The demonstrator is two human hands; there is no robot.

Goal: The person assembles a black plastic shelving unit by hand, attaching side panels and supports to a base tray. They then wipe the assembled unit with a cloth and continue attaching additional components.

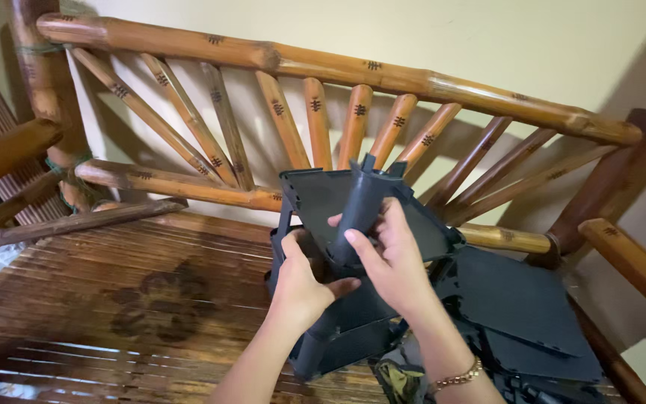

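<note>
A dark grey plastic shelf frame (pixel 323 202) stands partly assembled on the bamboo bench seat (pixel 136 292). My left hand (pixel 300 280) grips the frame's lower left side, thumb stretched to the right. My right hand (pixel 392 258), with a bead bracelet on the wrist, is wrapped around a dark grey post (pixel 360 206) that rises tilted through the frame's top panel. The frame's lower part is partly hidden by my forearms.
Flat dark grey panels (pixel 521 303) lie stacked on the seat to the right. The bench's bamboo backrest (pixel 338 67) with fanned slats runs behind. An armrest (pixel 633 262) is at the right, another bamboo armrest (pixel 5 150) at the left.
</note>
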